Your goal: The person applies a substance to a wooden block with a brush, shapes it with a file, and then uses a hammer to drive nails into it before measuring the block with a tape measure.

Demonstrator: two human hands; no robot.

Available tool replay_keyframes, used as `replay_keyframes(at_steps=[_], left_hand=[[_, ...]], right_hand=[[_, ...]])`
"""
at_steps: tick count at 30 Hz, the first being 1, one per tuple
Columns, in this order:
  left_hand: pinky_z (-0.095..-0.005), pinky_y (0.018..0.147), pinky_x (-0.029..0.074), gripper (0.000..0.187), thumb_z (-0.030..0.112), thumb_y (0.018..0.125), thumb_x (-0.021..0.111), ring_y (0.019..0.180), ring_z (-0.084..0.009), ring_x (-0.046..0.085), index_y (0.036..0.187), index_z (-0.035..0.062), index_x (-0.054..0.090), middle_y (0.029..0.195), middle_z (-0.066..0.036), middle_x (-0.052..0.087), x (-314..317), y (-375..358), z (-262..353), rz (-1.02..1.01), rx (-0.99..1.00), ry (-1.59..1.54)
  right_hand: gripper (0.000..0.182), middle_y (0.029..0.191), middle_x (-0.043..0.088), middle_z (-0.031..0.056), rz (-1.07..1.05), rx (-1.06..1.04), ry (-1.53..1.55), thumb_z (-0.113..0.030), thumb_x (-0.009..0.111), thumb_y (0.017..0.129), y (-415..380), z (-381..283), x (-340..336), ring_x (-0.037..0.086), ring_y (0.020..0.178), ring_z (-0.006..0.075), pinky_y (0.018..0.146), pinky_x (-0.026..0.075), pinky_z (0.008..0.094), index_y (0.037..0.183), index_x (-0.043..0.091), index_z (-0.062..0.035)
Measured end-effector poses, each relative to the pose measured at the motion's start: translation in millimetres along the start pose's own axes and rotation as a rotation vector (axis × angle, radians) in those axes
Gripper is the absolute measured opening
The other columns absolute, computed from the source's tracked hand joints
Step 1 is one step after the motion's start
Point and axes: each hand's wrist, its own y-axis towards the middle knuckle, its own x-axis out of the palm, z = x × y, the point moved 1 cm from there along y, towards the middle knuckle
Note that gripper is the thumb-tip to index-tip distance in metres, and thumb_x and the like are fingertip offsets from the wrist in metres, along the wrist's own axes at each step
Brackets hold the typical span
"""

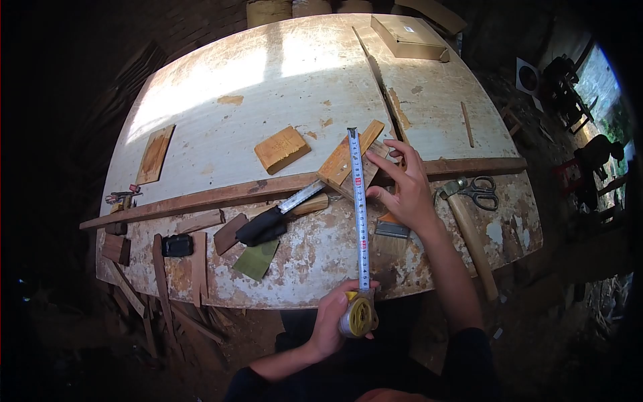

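My left hand (pixel 335 319) is wrapped round the yellow tape measure (pixel 359 316) at the table's near edge. Its white blade (pixel 360 201) runs away from me, over a wooden block (pixel 336 166), with the hooked end just past the block. Beside the blade, my right hand (pixel 400 184) has its fingers apart, the fingertips close to the block and a thin wooden strip (pixel 372 134). Whether they touch the wood is hard to tell. A saw-like tool with a black handle (pixel 262 226) and a metal blade (pixel 305 195) lies left of the tape.
A long wooden bar (pixel 221 199) crosses the table (pixel 201 154). Around it lie a loose block (pixel 282 149), scissors (pixel 479 193), a hammer (pixel 472 244), green sandpaper (pixel 256 259) and a flat board (pixel 155 154). A cardboard box (pixel 408 39) sits at the far right.
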Motion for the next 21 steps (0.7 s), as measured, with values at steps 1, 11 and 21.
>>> replay_keyframes(at_steps=[1,11,21], left_hand=[[-0.0345,0.067,0.066,0.071,0.053,0.113,0.042,0.087,-0.0212,0.073,0.152,-0.0062,0.050,0.104,-0.017,0.069,0,1,0,-0.004,0.001,-0.009],[-0.0342,0.067,0.067,0.072,0.053,0.112,0.043,0.088,-0.0215,0.074,0.152,-0.0063,0.049,0.105,-0.017,0.069,-1,4,1,-0.009,-0.005,-0.027],[-0.0347,0.068,0.067,0.071,0.053,0.112,0.044,0.089,-0.0213,0.074,0.152,-0.0062,0.050,0.107,-0.017,0.068,-1,3,-2,0.011,-0.019,-0.027]], right_hand=[[0.071,0.150,0.058,0.0147,0.019,-0.025,-0.007,-0.038,0.093,0.076,1,0,0,0.059,0.130,0.0345,0.112,0.047,0.0497,0.141,0.074,-0.0174],[0.074,0.160,0.051,0.0152,-0.080,-0.065,-0.022,-0.033,0.088,0.085,1,-4,-1,0.048,0.150,0.0367,0.124,0.038,0.0548,0.154,0.063,-0.0233],[0.067,0.162,0.047,0.0154,-0.167,-0.038,-0.036,-0.031,0.084,0.089,1,-8,-3,0.046,0.152,0.0368,0.129,0.029,0.0705,0.153,0.063,-0.0289]])
